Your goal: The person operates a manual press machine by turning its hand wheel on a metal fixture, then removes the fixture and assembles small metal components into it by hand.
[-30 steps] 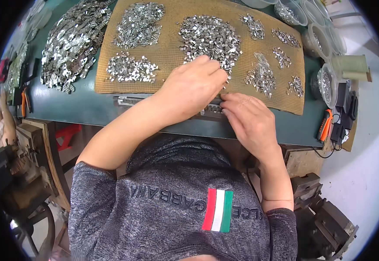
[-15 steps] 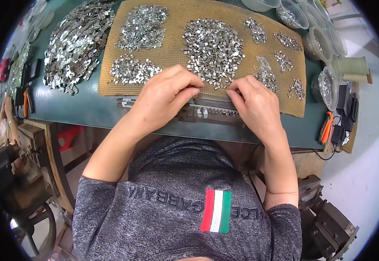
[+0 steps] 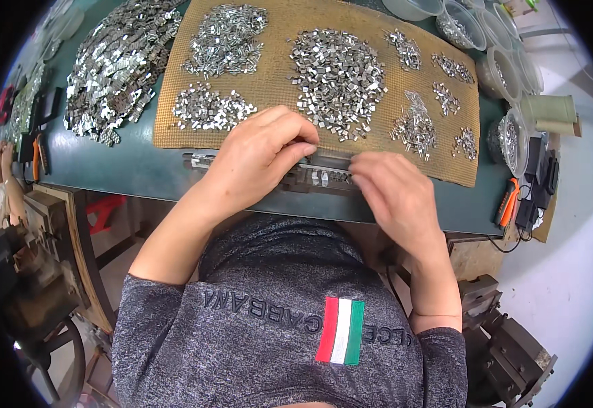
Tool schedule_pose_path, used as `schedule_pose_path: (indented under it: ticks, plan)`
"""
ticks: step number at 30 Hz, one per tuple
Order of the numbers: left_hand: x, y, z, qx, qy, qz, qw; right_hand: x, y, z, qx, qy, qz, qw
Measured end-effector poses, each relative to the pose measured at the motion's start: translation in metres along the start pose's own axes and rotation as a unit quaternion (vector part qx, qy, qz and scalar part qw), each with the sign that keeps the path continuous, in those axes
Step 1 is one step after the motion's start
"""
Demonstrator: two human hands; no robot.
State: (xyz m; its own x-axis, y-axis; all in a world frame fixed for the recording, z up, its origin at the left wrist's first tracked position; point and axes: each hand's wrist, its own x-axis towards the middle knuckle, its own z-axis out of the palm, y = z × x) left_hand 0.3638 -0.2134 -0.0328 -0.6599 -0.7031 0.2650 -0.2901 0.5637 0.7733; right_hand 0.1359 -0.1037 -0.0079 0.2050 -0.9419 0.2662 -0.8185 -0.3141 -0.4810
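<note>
A narrow dark metal jig [image 3: 320, 178] with small shiny parts set along it lies at the near edge of the table. Above its middle, my left hand [image 3: 259, 158] is closed, thumb and forefinger pinched; whatever they hold is too small to name. My right hand [image 3: 397, 194] has its fingers bent together over the jig's right part and hides that end. I cannot make out what it grips. Just beyond the hands, small metal pieces [image 3: 337, 81] lie in a large heap on a tan ribbed mat [image 3: 276, 102].
Thin metal pins [image 3: 225, 41] and several smaller piles share the mat. A big mound of linked metal strips [image 3: 119, 68] lies at left. Clear plastic tubs [image 3: 511, 139] line the right side, near orange-handled pliers [image 3: 507, 202]. Another person's arm [image 3: 14, 194] shows far left.
My right hand has come down and nearer, from the mat's edge onto the right part of the jig. My left hand stays nearly where it was, still pinched.
</note>
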Motion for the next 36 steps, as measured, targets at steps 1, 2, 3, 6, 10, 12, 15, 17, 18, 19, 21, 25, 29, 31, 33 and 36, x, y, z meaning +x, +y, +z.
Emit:
schedule_pose_path:
  ticks: [1, 2, 3, 6, 10, 12, 15, 17, 18, 19, 21, 25, 29, 31, 33, 36]
  plan:
    - [-0.001, 0.001, 0.0, 0.01, -0.002, 0.01, 1.0, 0.002, 0.003, 0.002, 0.0, 0.001, 0.0, 1.0]
    - [-0.001, 0.002, 0.0, 0.01, -0.003, 0.011, 1.0, 0.005, 0.007, 0.004, -0.024, 0.018, 0.032, 0.999]
    - [-0.001, 0.004, 0.0, 0.011, -0.001, 0.008, 1.0, 0.008, 0.011, 0.006, -0.049, 0.035, 0.064, 0.996]
    - [0.0, 0.007, 0.002, 0.009, -0.01, 0.003, 1.0, 0.018, 0.019, 0.012, -0.104, 0.03, 0.037, 0.993]
    - [0.0, 0.016, 0.011, -0.026, -0.037, 0.006, 0.999, 0.025, 0.024, 0.016, -0.112, 0.012, 0.037, 0.993]
    - [0.001, 0.02, 0.016, -0.031, -0.05, 0.017, 0.998, 0.026, 0.026, 0.016, -0.097, 0.022, 0.025, 0.995]
    - [0.003, 0.02, 0.025, -0.008, -0.077, 0.069, 0.995, 0.025, 0.029, 0.017, -0.091, 0.027, 0.008, 0.995]
    - [0.002, 0.02, 0.031, 0.006, -0.072, 0.076, 0.994, 0.025, 0.029, 0.017, -0.088, 0.032, 0.011, 0.996]
    - [0.002, 0.02, 0.032, 0.02, -0.067, 0.083, 0.994, 0.024, 0.029, 0.017, -0.084, 0.036, 0.012, 0.996]
    - [0.002, 0.02, 0.032, 0.02, -0.068, 0.083, 0.994, 0.023, 0.029, 0.016, -0.084, 0.036, 0.013, 0.996]
    - [0.002, 0.019, 0.029, 0.003, -0.06, 0.079, 0.995, 0.02, 0.026, 0.013, -0.058, 0.037, 0.025, 0.997]
    - [0.001, 0.015, 0.018, -0.005, -0.053, 0.066, 0.996, 0.007, 0.015, 0.007, -0.028, 0.028, 0.022, 0.999]
    - [-0.003, 0.012, 0.008, 0.011, -0.028, 0.034, 0.999, 0.001, 0.001, 0.008, 0.02, 0.003, -0.02, 1.0]
    - [-0.004, 0.011, 0.007, 0.013, -0.021, 0.029, 0.999, -0.001, -0.005, 0.012, 0.003, -0.002, -0.021, 1.0]
    - [-0.006, 0.012, 0.008, 0.01, -0.02, 0.03, 0.999, -0.001, -0.004, 0.011, 0.01, -0.003, -0.02, 1.0]
    - [-0.008, 0.015, 0.01, 0.012, -0.029, 0.046, 0.998, -0.006, 0.0, 0.006, 0.027, -0.011, -0.006, 1.0]
